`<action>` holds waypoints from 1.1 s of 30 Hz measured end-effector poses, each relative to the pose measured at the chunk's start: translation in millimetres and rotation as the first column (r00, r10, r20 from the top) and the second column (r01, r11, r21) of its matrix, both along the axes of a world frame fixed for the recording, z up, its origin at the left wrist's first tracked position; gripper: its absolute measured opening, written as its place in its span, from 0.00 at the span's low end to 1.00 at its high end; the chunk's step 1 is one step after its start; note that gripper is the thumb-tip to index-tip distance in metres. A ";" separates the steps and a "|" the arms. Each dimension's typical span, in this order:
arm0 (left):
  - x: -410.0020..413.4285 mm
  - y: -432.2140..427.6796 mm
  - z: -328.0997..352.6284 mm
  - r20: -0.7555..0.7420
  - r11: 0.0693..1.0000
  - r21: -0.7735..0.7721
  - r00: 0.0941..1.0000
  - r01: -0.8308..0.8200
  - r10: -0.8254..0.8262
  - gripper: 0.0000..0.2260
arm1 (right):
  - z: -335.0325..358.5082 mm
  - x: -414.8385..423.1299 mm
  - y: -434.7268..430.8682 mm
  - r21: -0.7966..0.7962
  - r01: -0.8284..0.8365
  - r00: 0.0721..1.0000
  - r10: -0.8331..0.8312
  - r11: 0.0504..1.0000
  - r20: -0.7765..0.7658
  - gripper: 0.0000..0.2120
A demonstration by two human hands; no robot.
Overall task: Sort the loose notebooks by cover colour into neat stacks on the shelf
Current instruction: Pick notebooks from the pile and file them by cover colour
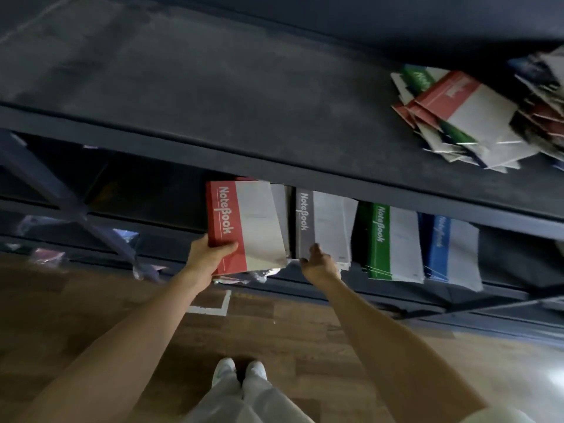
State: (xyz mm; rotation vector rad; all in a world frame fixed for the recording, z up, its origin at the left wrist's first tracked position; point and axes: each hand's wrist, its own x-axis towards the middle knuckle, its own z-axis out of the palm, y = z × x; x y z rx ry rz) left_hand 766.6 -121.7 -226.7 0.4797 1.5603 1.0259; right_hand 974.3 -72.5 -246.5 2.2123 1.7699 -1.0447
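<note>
Your left hand grips the red notebook at its near corner, with the thumb across the red band of the cover and the fingers curled underneath. The notebook lies on top of a stack at the left end of the lower shelf, jutting out over the front edge. Just beside it, your right hand rests bent fingers on the near edge of the grey stack; you cannot tell whether it pinches the cover or only touches it. Further right on the same shelf sit the green stack and then the blue stack, each close to its neighbour. On the upper shelf, far to the right, a loose pile of notebooks lies fanned and crooked, with red and green covers mixed.
</note>
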 end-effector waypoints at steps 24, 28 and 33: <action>22.1 51.1 -58.2 -0.653 0.967 -0.099 0.718 0.234 -0.241 0.30 | 1.2 -13.9 -19.8 0.085 -0.037 0.993 0.028 0.996 0.111 0.20; 17.7 33.8 -59.9 -0.706 0.913 -0.218 0.590 0.345 -0.391 0.33 | 0.6 -19.6 -27.0 0.080 -0.082 0.988 0.070 0.993 0.137 0.22; 17.6 -3.8 -57.3 -0.821 0.779 -0.397 0.192 0.486 -0.538 0.33 | 2.6 -14.9 -41.6 0.086 -0.177 0.968 0.158 0.980 0.197 0.26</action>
